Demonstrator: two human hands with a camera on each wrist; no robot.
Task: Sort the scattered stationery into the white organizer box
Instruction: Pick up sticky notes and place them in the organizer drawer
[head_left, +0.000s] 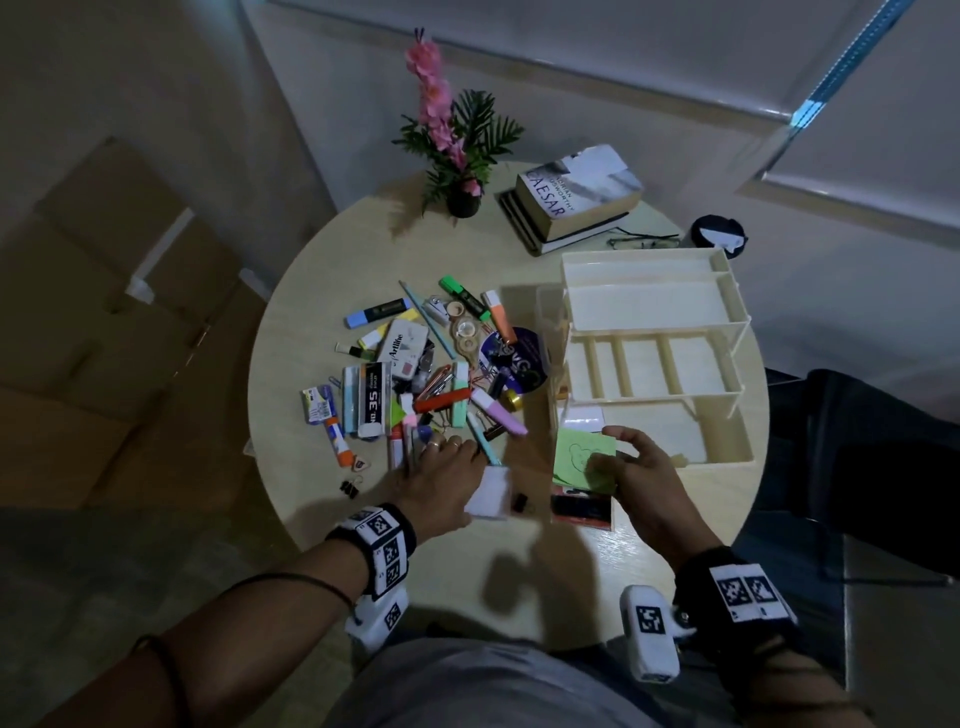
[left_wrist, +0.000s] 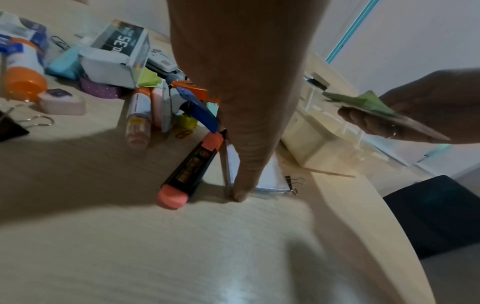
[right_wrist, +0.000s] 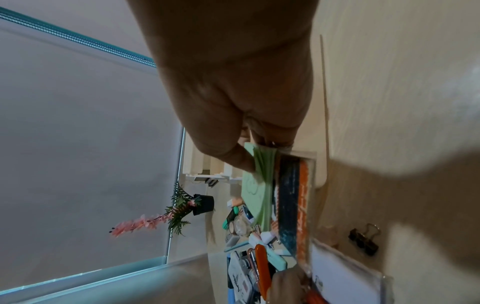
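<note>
Stationery pile (head_left: 415, 374) is sprawled over the left half of the round desk (head_left: 322, 291). The left hand (head_left: 447, 478) sits at the pile's near edge, fingers straight, thumb tip pressing a clear-wrapped white pad (head_left: 488, 493) onto the desk, right beside an orange highlighter (left_wrist: 191, 167). The right hand (head_left: 641, 467) pinches a green sticky-note pad (head_left: 584, 460) over the near left corner of the white organizer box (head_left: 660, 353), which sits on the right side of the desk.
</note>
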